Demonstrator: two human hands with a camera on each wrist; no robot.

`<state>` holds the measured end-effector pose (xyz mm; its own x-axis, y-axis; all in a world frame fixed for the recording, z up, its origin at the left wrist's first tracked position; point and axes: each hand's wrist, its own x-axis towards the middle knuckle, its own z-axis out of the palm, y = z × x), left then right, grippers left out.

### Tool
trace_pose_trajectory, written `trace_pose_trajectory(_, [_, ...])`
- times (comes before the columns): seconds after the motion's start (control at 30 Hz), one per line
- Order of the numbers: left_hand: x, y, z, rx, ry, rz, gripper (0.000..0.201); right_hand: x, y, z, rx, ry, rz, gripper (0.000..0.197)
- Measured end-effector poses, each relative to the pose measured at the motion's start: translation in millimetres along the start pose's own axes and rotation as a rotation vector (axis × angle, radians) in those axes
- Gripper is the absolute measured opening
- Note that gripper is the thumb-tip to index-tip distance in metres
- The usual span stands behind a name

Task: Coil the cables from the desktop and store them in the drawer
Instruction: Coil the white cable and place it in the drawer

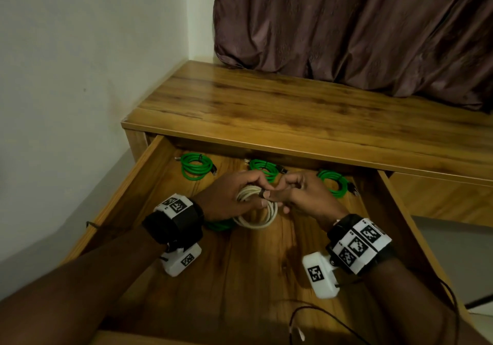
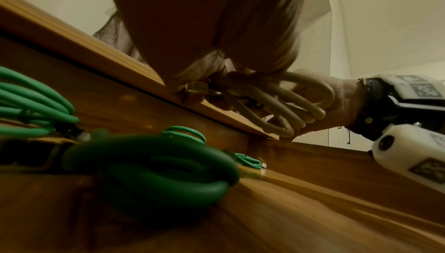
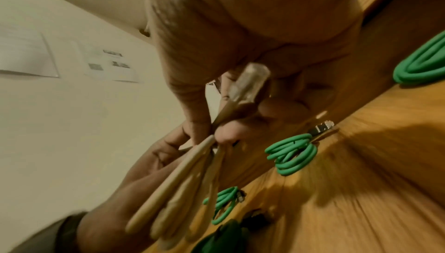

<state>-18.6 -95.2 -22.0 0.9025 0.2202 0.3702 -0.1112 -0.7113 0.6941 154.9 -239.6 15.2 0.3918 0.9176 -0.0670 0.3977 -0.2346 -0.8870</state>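
While your left hand (image 1: 234, 198) grips the white cable coil (image 1: 257, 212) above the open drawer (image 1: 138, 174), your right hand (image 1: 301, 192) pinches its tie at the coil's top. Securing is underway, apparently; next, lower the coil beside the green coils (image 1: 196, 168).

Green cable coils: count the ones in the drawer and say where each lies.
4. Three along the back: left, middle, right. A fourth lies under the left hand, mostly hidden; more may be covered.
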Motion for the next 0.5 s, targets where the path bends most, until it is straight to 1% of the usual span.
trace_pose_trajectory(0.07, [1.0,-1.9,0.4,0.08,0.021,0.012,0.015,1.3,2.7,4.0,0.049,0.014,-0.018,0.024])
trace_pose_trajectory(0.13, [2.1,-3.1,-0.2,0.098,0.045,0.01,0.014,2.6,5.0,6.0,0.071,0.024,-0.048,0.024])
trace_pose_trajectory(0.2, [2.4,-2.5,-2.5,0.023,0.061,-0.01,0.012,3.9,6.5,4.3,0.062,0.009,-0.062,0.024])
trace_pose_trajectory(0.3, [2.3,-0.2,-2.2,-0.062,0.086,-0.04,0.011,5.0,7.9,0.2,0.053,-0.034,-0.044,0.024])
trace_pose_trajectory(0.37, [2.7,0.4,1.0,-0.088,0.116,-0.085,0.012,4.7,7.3,1.1,0.072,-0.018,-0.053,0.023])
trace_pose_trajectory(0.5, [4.2,-1.3,2.6,-0.176,0.167,-0.199,0.027,5.1,6.2,7.0,0.152,0.046,-0.16,0.014])
